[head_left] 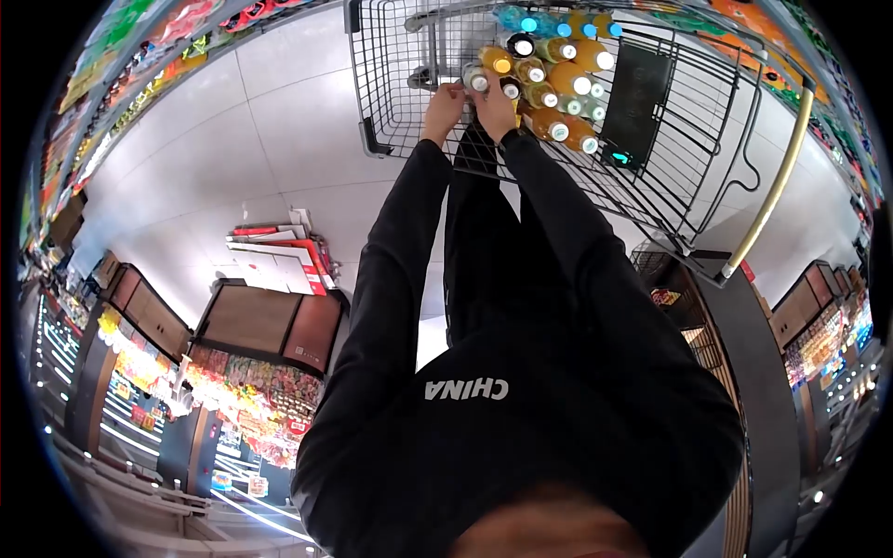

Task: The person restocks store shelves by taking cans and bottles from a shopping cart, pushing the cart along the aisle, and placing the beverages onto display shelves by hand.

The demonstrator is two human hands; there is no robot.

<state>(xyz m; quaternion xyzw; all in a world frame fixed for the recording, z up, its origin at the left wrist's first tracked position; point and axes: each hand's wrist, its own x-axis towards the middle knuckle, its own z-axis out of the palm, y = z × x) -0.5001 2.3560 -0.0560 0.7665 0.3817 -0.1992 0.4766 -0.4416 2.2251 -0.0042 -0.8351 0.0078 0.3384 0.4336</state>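
Note:
Inside the black wire shopping cart [395, 149], a clear bottle with a white cap [477, 82] stands between my two hands. My right hand [496, 107] wraps its fingers round the bottle's right side. On the other side, my left hand [445, 112] has its fingers closed against the same bottle; its fingertips are partly hidden. Just beyond my right hand are an orange drink bottle with a yellow cap [500, 61] and a dark-capped bottle [510, 88]. Several more orange, yellow and pale green bottles are packed close together to the right, most with white caps.
Blue drink bottles [528, 25] line the far side. A black panel [637, 104] and the cart's yellowish handle [777, 177] are at the right. Stocked shelves [121, 84] border the tiled floor [279, 112]. Stacked flat boxes [279, 265] sit by a brown-topped display [251, 321].

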